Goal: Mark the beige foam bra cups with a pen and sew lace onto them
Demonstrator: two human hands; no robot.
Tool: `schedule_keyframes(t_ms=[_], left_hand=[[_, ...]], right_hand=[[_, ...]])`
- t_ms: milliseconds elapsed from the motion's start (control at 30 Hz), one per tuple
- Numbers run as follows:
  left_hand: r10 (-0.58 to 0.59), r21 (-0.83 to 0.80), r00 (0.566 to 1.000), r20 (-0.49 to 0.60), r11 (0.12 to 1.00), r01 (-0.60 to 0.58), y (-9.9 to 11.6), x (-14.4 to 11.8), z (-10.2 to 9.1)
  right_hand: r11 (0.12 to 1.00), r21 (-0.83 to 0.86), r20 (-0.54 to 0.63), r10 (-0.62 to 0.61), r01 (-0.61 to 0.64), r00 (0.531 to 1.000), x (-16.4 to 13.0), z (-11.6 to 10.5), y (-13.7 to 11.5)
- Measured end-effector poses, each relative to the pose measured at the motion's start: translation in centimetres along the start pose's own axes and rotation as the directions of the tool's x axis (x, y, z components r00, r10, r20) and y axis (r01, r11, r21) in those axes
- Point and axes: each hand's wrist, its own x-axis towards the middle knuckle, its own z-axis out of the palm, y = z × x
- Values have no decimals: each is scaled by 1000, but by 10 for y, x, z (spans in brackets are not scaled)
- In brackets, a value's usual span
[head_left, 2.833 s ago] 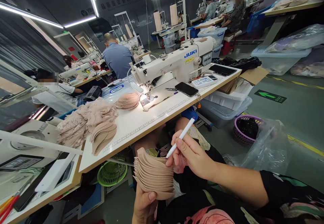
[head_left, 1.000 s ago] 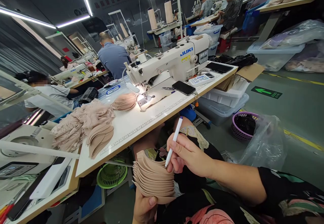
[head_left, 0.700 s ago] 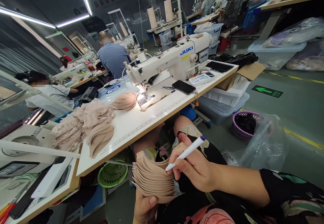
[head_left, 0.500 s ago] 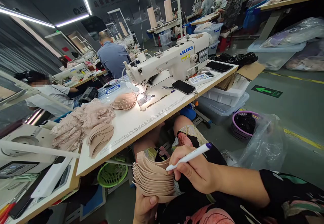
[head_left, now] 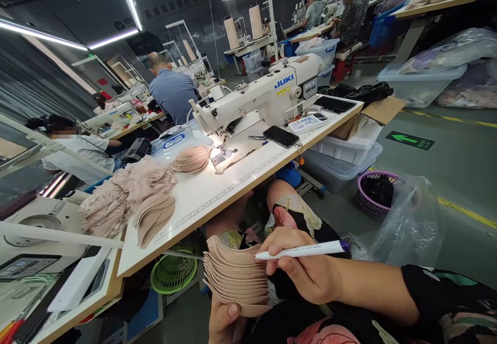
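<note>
Left hand (head_left: 225, 319) cups a fanned stack of beige cups (head_left: 236, 276) from below, thumb pressed on the lowest edge, in the lap under the table edge. Right hand (head_left: 306, 271) pinches a white pen (head_left: 301, 252), lying nearly level, tip at the stack's top right edge. Above: white table (head_left: 217, 183) with sewing machine (head_left: 256, 100), phone (head_left: 280, 136), more cups (head_left: 192, 158). Green basket (head_left: 173, 271) sits just left of the stack.

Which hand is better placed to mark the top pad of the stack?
Right. The right hand holds the pen, its tip at the top pad of the stack. The left hand supports the stack from below.
</note>
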Motion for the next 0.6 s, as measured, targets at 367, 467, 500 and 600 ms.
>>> schedule_keyframes(t_ms=[367,467,500,600], left_hand=[[23,-31,1000,7,999,-23,-4,6,-27],[67,-41,997,40,997,-66,-5,5,-28],[76,-48,995,67,996,-73,-5,5,-28],[77,-66,987,142,996,-68,-5,5,-24]], right_hand=[[998,7,-83,68,-67,994,-1,8,-3],[998,-66,-63,-1,-4,998,-4,9,-7],[997,-72,-66,-12,8,998,-6,10,-8],[1000,-10,-81,21,-22,997,-6,14,-9]])
